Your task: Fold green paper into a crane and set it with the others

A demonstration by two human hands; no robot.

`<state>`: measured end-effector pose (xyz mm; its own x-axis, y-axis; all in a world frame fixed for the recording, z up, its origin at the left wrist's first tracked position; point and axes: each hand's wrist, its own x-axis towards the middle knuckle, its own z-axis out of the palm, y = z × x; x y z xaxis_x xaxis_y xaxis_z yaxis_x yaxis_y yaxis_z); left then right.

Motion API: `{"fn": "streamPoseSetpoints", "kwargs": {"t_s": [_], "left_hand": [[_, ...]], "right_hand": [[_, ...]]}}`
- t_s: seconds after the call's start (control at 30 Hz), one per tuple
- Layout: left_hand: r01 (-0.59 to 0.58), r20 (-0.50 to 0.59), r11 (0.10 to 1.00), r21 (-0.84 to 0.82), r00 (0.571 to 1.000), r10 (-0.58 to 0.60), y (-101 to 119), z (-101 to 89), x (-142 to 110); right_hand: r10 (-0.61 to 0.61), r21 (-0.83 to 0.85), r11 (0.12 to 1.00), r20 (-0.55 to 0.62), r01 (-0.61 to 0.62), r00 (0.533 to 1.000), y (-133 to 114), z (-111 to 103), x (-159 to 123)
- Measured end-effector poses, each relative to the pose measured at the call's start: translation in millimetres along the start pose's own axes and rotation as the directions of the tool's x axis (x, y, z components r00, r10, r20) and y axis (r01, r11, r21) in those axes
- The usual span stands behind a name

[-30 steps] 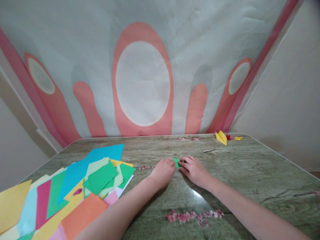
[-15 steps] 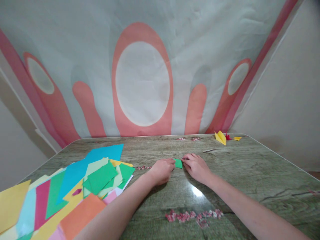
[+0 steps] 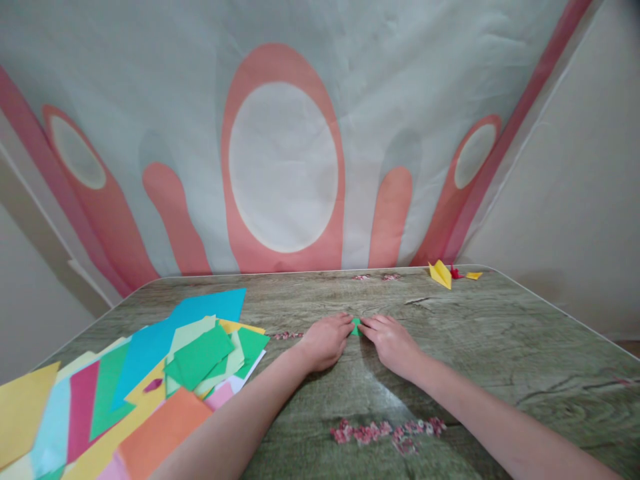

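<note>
A small piece of green paper (image 3: pixel 356 327) lies on the wood-patterned table (image 3: pixel 320 440), its middle showing as a narrow strip between my hands. My left hand (image 3: pixel 327 341) presses its fingertips on the paper's left side, with the fingers held together. From the right, my right hand (image 3: pixel 393 343) pinches or presses the opposite side, fingers close together. Both sides of the paper are hidden under the fingers, so I cannot make out its folds.
Sheets of coloured paper spread over the table's left, among them green sheets (image 3: pixel 200 357), an orange sheet (image 3: pixel 163 427) and a blue sheet (image 3: pixel 210 310). A small dark pink folded piece (image 3: pixel 153 385) rests on them. A yellow folded paper plane (image 3: pixel 441 275) sits at the far right beside small red and yellow pieces.
My right hand has moved slightly left and its fingers now lie over more of the green paper. Less of the paper shows between my hands.
</note>
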<state>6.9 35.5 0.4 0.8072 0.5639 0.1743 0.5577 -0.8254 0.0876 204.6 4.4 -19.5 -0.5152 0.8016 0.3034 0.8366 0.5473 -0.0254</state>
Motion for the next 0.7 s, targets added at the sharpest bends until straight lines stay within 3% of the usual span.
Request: {"fn": "streamPoseSetpoints", "kwargs": {"t_s": [0.27,0.43,0.7], "left_hand": [[0.032,-0.009,0.999,0.04,0.999,-0.031,3,-2.0,-1],[0.008,-0.015,0.999,0.034,1.0,-0.008,-4,-4.4,-3],[-0.121,0.003,0.993,-0.013,0.993,0.121,-17,-14.0,-8]], "right_hand": [[-0.16,0.1,0.984,0.134,0.147,0.978,16,-11,2],[-0.216,0.209,0.96,0.135,0.185,0.967,28,-18,1],[-0.215,0.192,0.961,0.065,0.2,0.974,19,-25,1]]}}
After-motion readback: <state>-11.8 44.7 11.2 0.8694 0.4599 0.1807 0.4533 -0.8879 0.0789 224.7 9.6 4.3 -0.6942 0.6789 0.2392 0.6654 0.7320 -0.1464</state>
